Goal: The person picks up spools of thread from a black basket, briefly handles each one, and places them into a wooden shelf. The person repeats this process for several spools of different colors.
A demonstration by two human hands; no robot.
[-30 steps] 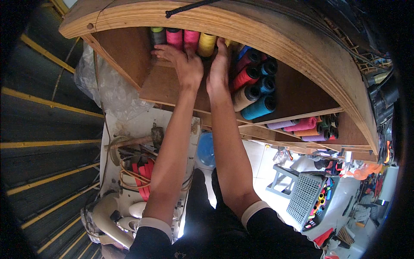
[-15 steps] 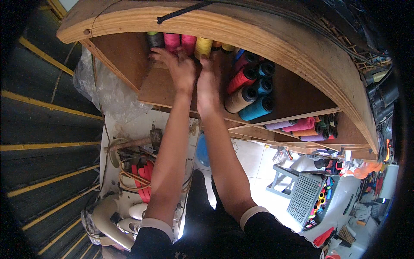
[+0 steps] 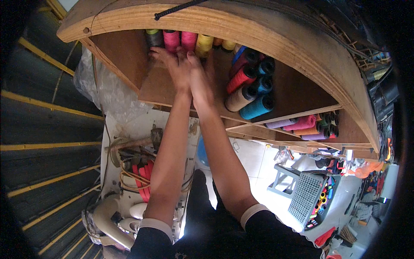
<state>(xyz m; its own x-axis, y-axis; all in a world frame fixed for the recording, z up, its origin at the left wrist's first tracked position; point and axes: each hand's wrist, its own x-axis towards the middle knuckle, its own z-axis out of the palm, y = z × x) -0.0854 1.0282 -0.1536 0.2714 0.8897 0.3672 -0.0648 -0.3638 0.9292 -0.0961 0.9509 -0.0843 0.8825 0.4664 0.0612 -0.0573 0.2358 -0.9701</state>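
Observation:
My left hand (image 3: pixel 174 67) reaches into the wooden shelf compartment, its fingers spread in front of a row of thread spools. My right hand (image 3: pixel 200 80) is right beside it and overlaps it; its thumb points up and its other fingers are apart, slightly blurred. Behind the hands stand a dark grey spool (image 3: pixel 154 39), a pink spool (image 3: pixel 171 41), a second pink spool (image 3: pixel 188 40) and a yellow spool (image 3: pixel 204 44). I see nothing gripped in either hand. To the right are a red spool (image 3: pixel 240 80), a beige spool (image 3: pixel 241 98) and a blue spool (image 3: pixel 257 107).
The curved wooden shelf edge (image 3: pixel 215 16) arches over my hands. Lower right, another compartment holds purple and orange spools (image 3: pixel 316 133). A grey stool (image 3: pixel 305 198) and a bin of colourful spools (image 3: pixel 322 206) stand on the floor. Machine parts with red cable (image 3: pixel 141 172) lie lower left.
My right hand has moved slightly left and up, coming against my left hand. My left hand stays almost where it was. The spools appear unmoved.

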